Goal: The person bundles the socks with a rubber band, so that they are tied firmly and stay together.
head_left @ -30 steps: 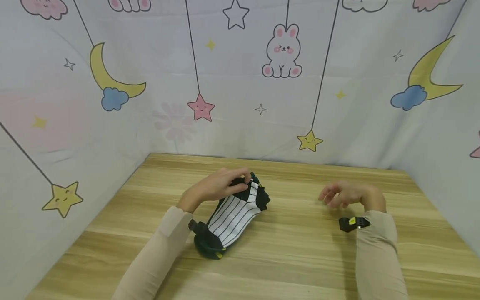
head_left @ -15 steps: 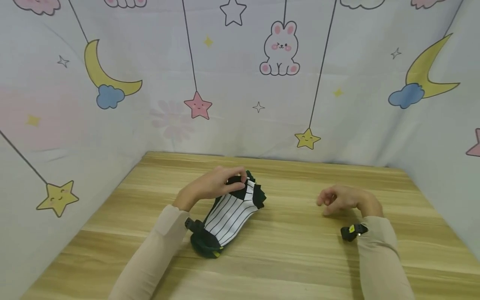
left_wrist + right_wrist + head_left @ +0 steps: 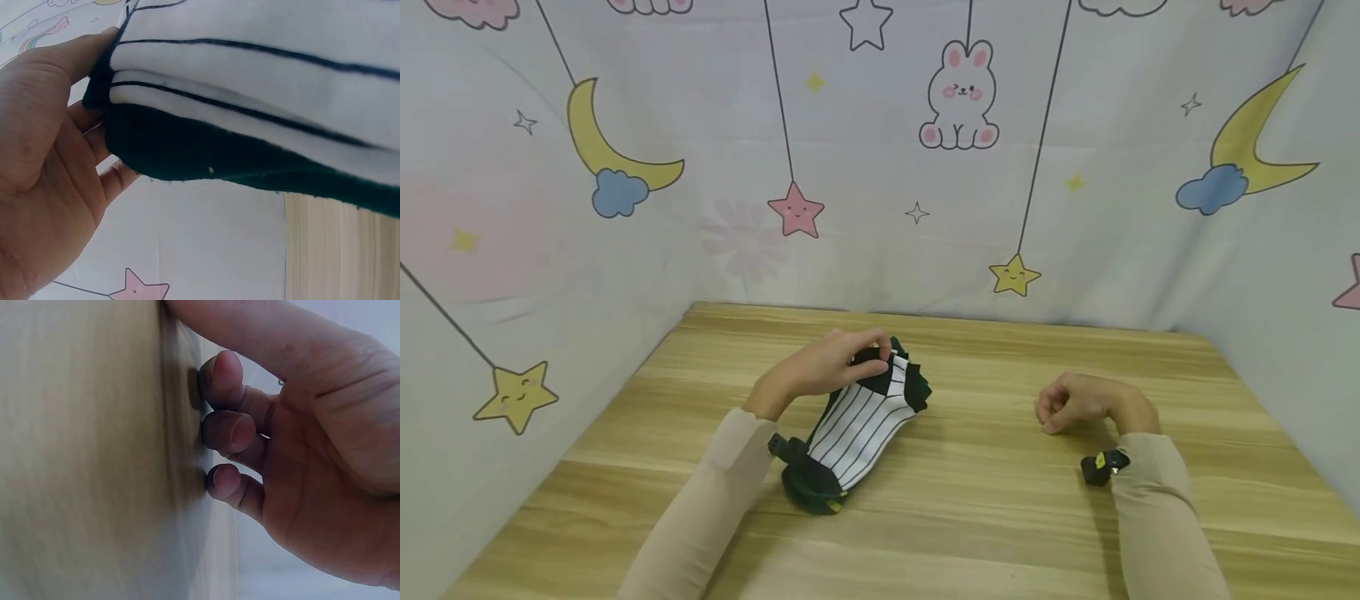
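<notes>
A white sock with black stripes and black ends [image 3: 861, 433] lies slantwise on top of dark green sock fabric [image 3: 811, 493] at the left middle of the table. My left hand [image 3: 827, 364] pinches the far end of these socks between thumb and fingers. In the left wrist view, the striped white cloth [image 3: 250, 65] and dark green cloth [image 3: 181, 147] extend from my fingers, partly raised. Some distance to the right, my right hand [image 3: 1086, 400] rests on the table with loosely bent fingers and holds nothing. Its fingertips [image 3: 226, 481] touch the wood in the right wrist view.
The wood-grain table [image 3: 970, 500] is bordered at the back and both sides by white curtains [image 3: 880, 250] printed with moons, stars and a rabbit. A small black device [image 3: 1103, 467] is worn on the right wrist, another [image 3: 786, 448] on the left.
My right hand has lowered to the table and its fingers have bent inward. The left hand keeps its grip on the socks, nearly still. The head view has shifted slightly.
</notes>
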